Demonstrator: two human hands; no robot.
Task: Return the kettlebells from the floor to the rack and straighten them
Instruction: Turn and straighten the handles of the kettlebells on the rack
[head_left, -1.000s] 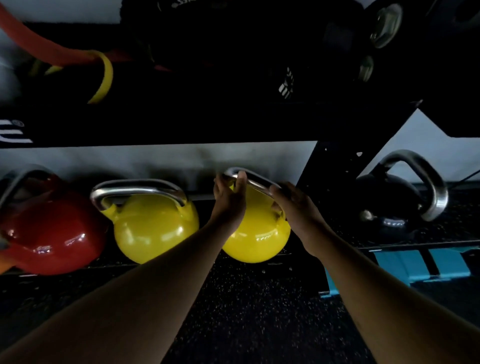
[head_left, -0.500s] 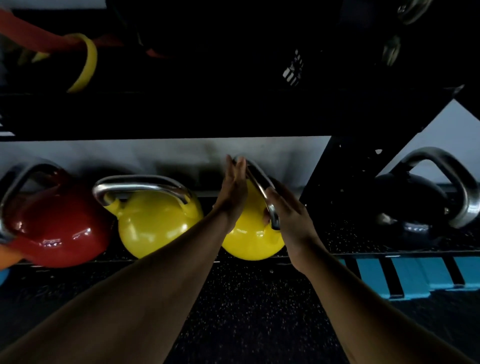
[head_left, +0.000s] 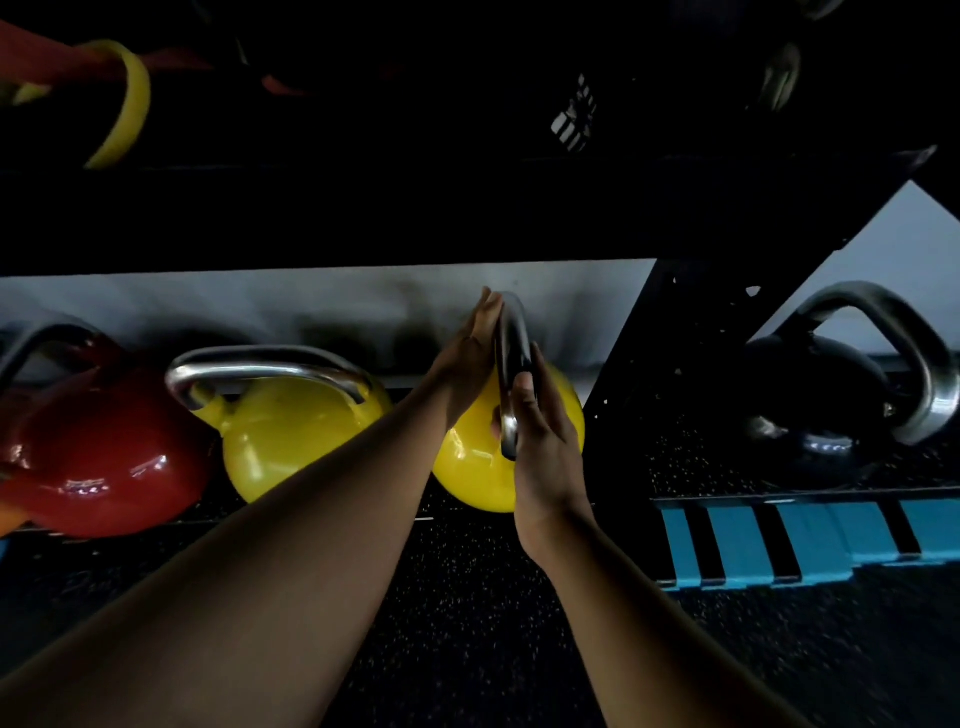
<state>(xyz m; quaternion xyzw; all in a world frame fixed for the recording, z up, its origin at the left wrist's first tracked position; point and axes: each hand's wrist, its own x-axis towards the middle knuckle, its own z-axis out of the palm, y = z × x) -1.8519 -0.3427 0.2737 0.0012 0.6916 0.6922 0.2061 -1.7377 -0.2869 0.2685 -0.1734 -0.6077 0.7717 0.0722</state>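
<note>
Kettlebells line the bottom shelf (head_left: 322, 519) of the rack in my head view: a red kettlebell (head_left: 104, 457) at the left, a yellow kettlebell (head_left: 296, 441) beside it with its steel handle running across the shelf, and then the second yellow kettlebell (head_left: 467, 467), the one I am working on. Its handle (head_left: 511, 364) points edge-on toward me, out of line with its neighbour's. My left hand (head_left: 467, 358) lies flat against the far left side of that handle, fingers straight and together, pressing but not gripping. My right hand (head_left: 540, 441) is on the near right side, fingers stretched along the steel and not wrapped around it, so both palms are open and sandwich the handle between them. This bell sits on the shelf, just beside the other yellow one. Past the rack's upright (head_left: 649, 364), a black kettlebell (head_left: 815, 405) rests on the next section, its handle skewed. I judge the returning part largely done, since I see no bell on the floor (head_left: 467, 623) here; what is left is turning this handle square and perhaps straightening the black one.
</note>
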